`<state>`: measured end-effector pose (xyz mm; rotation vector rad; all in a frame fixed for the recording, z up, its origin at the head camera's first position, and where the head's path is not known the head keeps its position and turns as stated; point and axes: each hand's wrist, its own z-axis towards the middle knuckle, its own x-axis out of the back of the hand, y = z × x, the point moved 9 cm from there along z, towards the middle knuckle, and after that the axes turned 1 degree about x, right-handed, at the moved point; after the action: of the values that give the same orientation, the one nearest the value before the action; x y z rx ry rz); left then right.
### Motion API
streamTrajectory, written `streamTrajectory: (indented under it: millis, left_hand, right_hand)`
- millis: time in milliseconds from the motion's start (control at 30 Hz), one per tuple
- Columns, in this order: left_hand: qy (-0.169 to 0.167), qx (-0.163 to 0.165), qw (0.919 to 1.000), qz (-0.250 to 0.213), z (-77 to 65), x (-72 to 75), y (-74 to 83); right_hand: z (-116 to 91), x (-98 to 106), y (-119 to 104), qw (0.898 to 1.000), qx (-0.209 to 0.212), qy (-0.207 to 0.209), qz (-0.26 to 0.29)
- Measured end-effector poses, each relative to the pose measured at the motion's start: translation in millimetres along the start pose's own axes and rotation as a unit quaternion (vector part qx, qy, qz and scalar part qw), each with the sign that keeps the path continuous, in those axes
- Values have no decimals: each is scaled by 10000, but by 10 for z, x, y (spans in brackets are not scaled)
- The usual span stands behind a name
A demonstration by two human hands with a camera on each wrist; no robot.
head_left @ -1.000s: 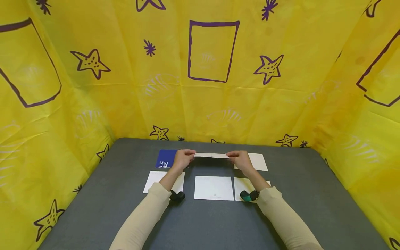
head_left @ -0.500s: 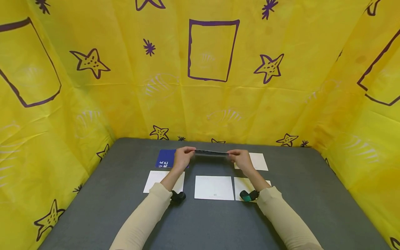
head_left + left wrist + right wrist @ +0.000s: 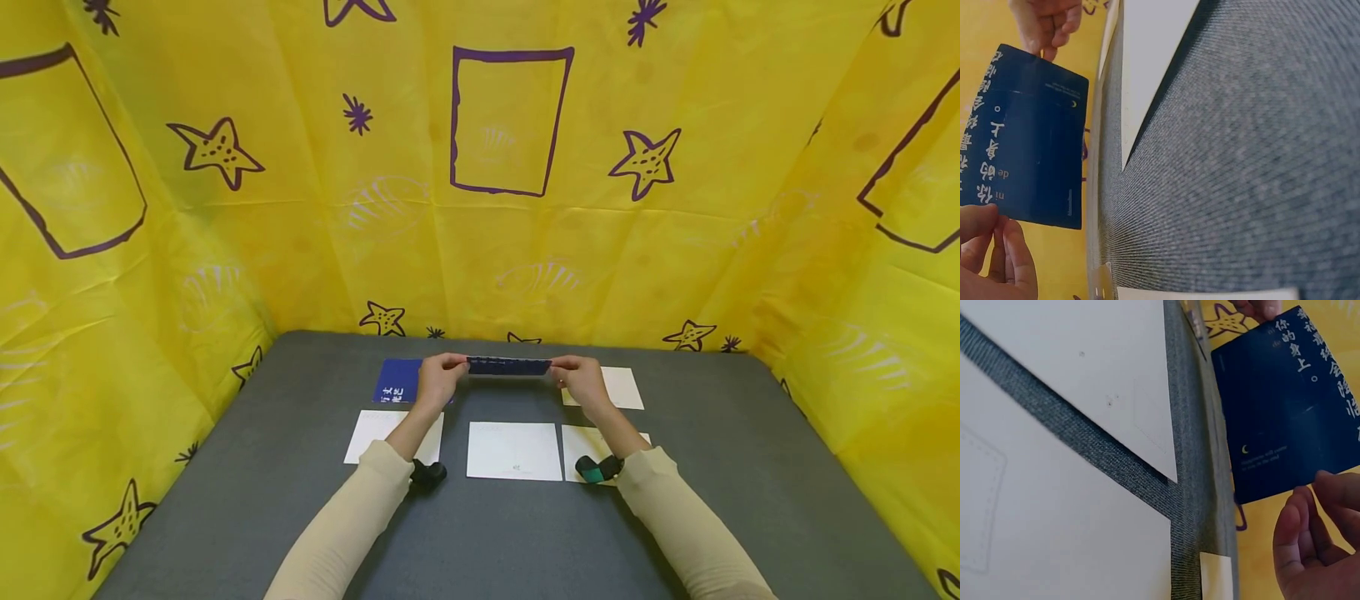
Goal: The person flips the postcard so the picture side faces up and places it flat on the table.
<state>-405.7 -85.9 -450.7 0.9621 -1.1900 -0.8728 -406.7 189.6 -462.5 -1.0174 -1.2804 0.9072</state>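
A dark blue postcard with white Chinese characters is held up off the table between both hands. My left hand pinches its left edge between thumb and fingers, while my right hand pinches the opposite edge. Tilted steeply, the card shows only as a narrow strip in the head view. Its printed blue face appears in the left wrist view, with a small yellow moon on it. The right wrist view shows the same blue face and the right fingertips at its lower edge.
On the grey table lie a blue card at back left and a cream card at back right. Nearer are a white card, a middle white card and a pale card. A yellow curtain encloses the table.
The held postcard has tipped over: a thin white side showed first, then a dark edge, and now its dark blue face. Both hands stay at nearly the same spots.
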Motion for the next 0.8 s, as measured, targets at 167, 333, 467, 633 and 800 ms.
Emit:
streamTrajectory:
  millis: [167, 333, 467, 633, 800]
  left_hand:
    - [-54, -42, 10000, -19, 1, 0, -2]
    - [-95, -123, 9998, -148, 13, 13, 20]
    - [-188, -141, 9995, -211, 20, 20, 36]
    - [-359, -120, 9990, -230, 16, 15, 36]
    - [-391, -127, 9987, -301, 14, 15, 9]
  right_hand:
    - [7, 11, -15, 9998, -2, 131, 171]
    - [7, 6, -24, 9998, -41, 122, 142]
    - [6, 4, -20, 9999, -61, 61, 136]
    - [9, 9, -1, 9998, -86, 39, 150]
    - [3, -5, 12, 9999, -70, -47, 102]
